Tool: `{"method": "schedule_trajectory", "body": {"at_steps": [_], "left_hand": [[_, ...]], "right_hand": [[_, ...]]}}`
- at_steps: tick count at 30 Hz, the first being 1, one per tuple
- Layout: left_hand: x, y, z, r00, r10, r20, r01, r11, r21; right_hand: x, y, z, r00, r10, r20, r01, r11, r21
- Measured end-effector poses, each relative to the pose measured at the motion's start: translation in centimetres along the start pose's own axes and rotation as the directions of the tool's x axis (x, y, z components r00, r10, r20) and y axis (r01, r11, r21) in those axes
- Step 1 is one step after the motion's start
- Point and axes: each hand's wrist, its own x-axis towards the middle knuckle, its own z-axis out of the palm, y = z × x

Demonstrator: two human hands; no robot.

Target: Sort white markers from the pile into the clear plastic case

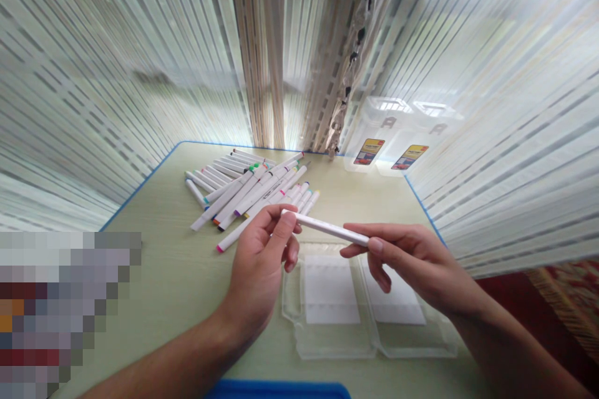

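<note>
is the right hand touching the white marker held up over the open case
Touching: the head view shows the right hand's thumb and fingers pinching one end of the white marker.

Marker pile (264, 192), 2 upright cases (371, 129), gap between

Hands, two: one left hand (262, 255) and one right hand (412, 259). Held marker (330, 229), one; loose markers (256, 190), more than a dozen — overlap prevents an exact count. Standing clear cases, two: left case (367, 128) and right case (420, 132), with two printed labels, one on the left case (369, 152) and one on the right (410, 158). Open clear case (336, 348), one — with two white panels, left panel (331, 290) and right panel (395, 299). Counter (182, 299), one.
</note>
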Motion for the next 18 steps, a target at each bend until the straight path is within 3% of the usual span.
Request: {"method": "schedule_trajectory", "body": {"at_steps": [18], "left_hand": [[0.36, -0.35, -0.22, 1.000, 0.004, 0.006, -0.005, 0.999, 0.039]], "right_hand": [[0.27, 0.23, 0.15, 1.000, -0.019, -0.019, 0.019, 1.000, -0.006]]}}
